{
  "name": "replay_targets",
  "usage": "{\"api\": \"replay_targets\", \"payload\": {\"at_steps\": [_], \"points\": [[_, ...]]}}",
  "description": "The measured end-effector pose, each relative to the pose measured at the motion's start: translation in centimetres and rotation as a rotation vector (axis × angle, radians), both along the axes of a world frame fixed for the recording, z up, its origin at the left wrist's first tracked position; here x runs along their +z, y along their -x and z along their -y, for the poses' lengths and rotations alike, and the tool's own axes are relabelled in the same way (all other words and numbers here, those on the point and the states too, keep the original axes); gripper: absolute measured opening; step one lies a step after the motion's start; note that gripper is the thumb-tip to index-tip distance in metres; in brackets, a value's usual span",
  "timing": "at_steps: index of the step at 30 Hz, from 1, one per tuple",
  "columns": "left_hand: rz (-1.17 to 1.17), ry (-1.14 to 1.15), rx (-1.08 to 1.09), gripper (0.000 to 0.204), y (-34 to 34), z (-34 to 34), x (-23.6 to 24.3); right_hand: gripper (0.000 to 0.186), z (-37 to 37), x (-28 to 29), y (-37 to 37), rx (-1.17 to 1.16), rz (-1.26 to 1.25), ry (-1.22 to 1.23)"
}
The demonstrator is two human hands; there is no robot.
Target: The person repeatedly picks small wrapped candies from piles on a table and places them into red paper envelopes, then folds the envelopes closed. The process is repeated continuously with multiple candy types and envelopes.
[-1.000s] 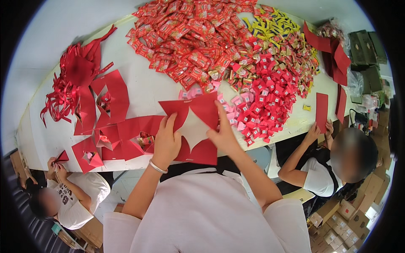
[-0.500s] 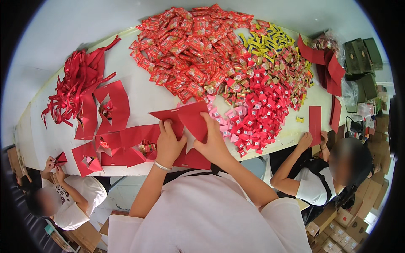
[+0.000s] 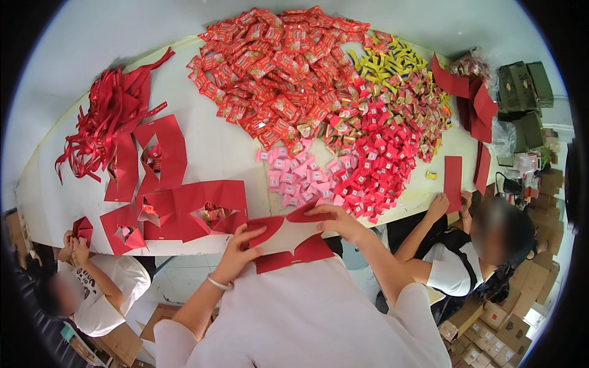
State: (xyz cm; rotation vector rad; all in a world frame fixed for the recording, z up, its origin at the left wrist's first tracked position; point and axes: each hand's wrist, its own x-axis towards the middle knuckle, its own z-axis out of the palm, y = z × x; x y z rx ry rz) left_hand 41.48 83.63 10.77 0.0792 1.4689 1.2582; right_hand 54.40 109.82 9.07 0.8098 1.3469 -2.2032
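Close to my body, a red folding gift box with a pale inside is spread between my two hands. My left hand is closed on its left end, thumb against the pale side. Fingers of my right hand pinch the opposite end. Below it, another red card piece lies at the table edge, partly covered; whether it is joined to the box I cannot tell. Left of my hands stand several red boxes, among them a box with wrapped sweets showing through its opening.
Red snack packets are heaped at the back. Pink sweets, red sweets and yellow sweets lie nearer and right. Red ribbons are piled far left. A person at right and another person at left handle red card.
Both hands have come down toward my body and moved apart. The red box has opened out between them, its pale inside now showing. Pink sweets behind it are uncovered.
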Motion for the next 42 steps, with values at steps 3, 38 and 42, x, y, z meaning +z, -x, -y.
{"api": "replay_targets", "payload": {"at_steps": [3,38,42], "points": [[-0.160,-0.016,0.104,0.048,-0.5,-0.5,-0.2,0.038,-0.7,0.4,1.8,0.043,-0.117,-0.066],[-0.284,0.117,0.207,0.046,-3.7,-8.0,0.5,0.036,-17.2,-5.3,16.8,-0.330,-0.309,-0.393],[-0.385,0.150,0.170,0.045,-2.4,-10.3,-0.4,0.049,-18.9,2.9,10.7,-0.443,-0.466,0.181]]}}
